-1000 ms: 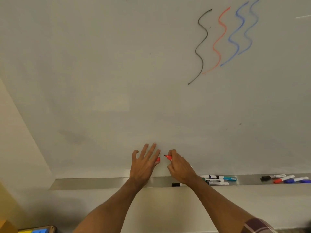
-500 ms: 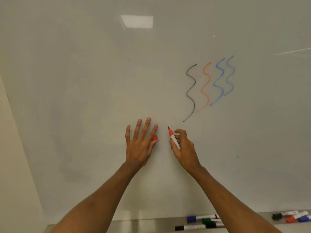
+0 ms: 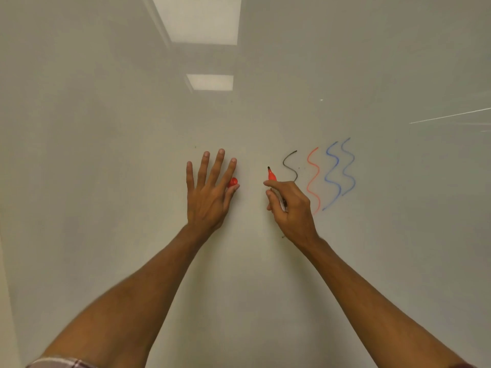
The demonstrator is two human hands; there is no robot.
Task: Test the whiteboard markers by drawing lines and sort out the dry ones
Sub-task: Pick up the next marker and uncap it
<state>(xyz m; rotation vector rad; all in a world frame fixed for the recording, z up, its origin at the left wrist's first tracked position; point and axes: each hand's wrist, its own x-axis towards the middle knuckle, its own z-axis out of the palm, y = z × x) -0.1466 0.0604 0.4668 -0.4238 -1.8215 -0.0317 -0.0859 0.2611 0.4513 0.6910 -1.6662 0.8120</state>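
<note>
A whiteboard fills the view from the person's head. Both bare arms reach up to about its middle.

The right hand grips an uncapped red marker. Its fingers are curled round the barrel and the dark tip points toward the top edge. Whether the tip touches the board cannot be told.

The left hand has four straight, spread fingers. Its thumb pinches the red cap against the side of the forefinger.

Just right of the marker tip, four wavy test lines run from top to bottom: a black line, a red line and two blue lines. The right hand hides the black line's lower end. Two pale light reflections show toward the top edge.

The step in hand appears to be testing this red marker. To do it well, the tip should probably land on the bare patch between the two hands, left of the black line. There the new stroke can be judged apart from the lines already drawn. A light, even press and one long wavy stroke downward would likely show whether the ink runs solid or fades. With the cap pinched in the left hand, it is ready for closing the marker.
</note>
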